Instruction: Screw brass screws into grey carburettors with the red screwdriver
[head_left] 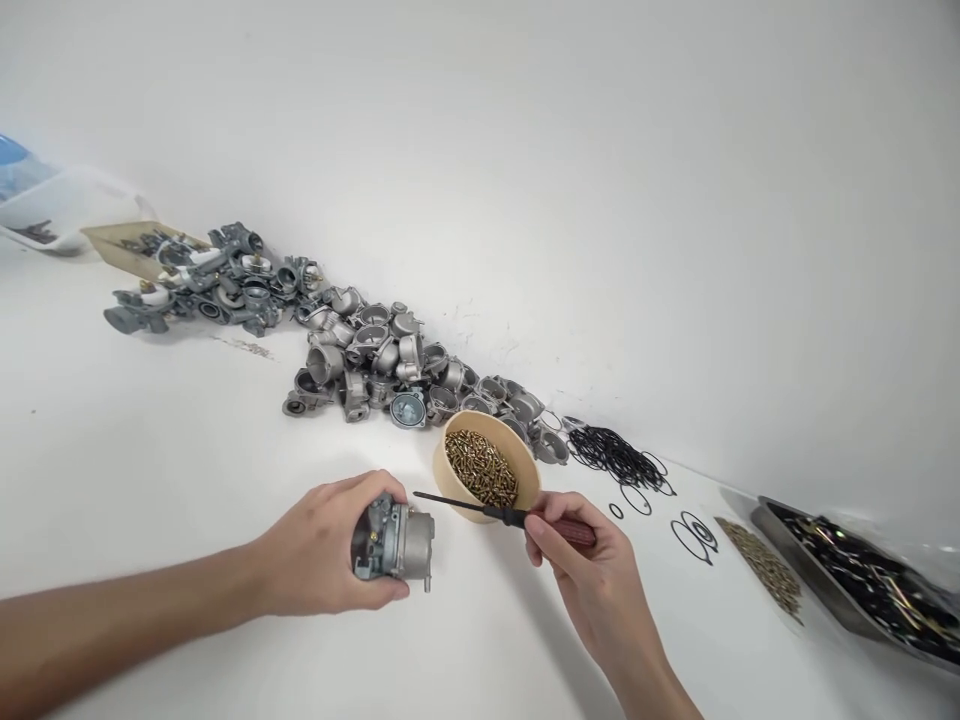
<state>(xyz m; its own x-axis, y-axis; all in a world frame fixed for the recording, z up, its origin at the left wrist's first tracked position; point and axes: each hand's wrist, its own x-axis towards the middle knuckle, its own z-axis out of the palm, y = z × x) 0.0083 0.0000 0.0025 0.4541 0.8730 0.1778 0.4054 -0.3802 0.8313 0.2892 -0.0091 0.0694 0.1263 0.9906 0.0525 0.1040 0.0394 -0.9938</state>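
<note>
My left hand (pixel 337 550) is closed around a grey metal carburetor (pixel 409 543), its bowl end facing right. In my right hand (pixel 589 570) is a screwdriver (pixel 566 527) with a dark red handle and a black shaft. The shaft points left, and its tip shows close to the upper side of the carburetor; whether they touch I cannot tell. Behind the screwdriver stands a tan bowl (pixel 531 472) filled with small brass-coloured screws (pixel 480 465).
Metal float bowls (pixel 371 340) lie heaped along the wall, with carburetor bodies (pixel 247 285) farther left. To the right are black rubber rings (pixel 615 458), a patch of small brass parts (pixel 765 568) and a metal tray (pixel 806 590) of dark parts. A white bin (pixel 82 195) stands far left.
</note>
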